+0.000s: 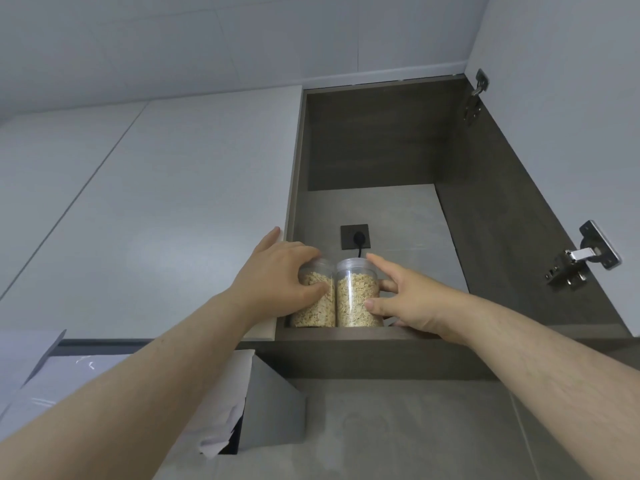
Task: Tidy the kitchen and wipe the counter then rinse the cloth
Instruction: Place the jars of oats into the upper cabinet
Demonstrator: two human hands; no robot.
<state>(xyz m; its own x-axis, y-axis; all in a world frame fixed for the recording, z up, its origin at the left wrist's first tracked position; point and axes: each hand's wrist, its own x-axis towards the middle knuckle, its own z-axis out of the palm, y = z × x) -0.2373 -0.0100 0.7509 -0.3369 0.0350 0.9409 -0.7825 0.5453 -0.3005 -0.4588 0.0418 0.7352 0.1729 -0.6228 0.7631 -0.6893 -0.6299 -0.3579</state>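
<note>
Two clear jars of oats, left jar (pixel 311 301) and right jar (pixel 355 301), stand touching at the front edge of the shelf (pixel 346 333) in the open wall cabinet (pixel 381 140), 6 o'clock of the opening. Left grip (pixel 277 275) wraps the left jar: fingers over the lid, thumb on front. Right grip (pixel 405 299) grasps the right jar: thumb on front, fingers round its 3 o'clock side. Black socket (pixel 354 236), plug in, on the back wall at 12 o'clock of the jars. Metal hinge (pixel 581 258) at 3 o'clock.
</note>
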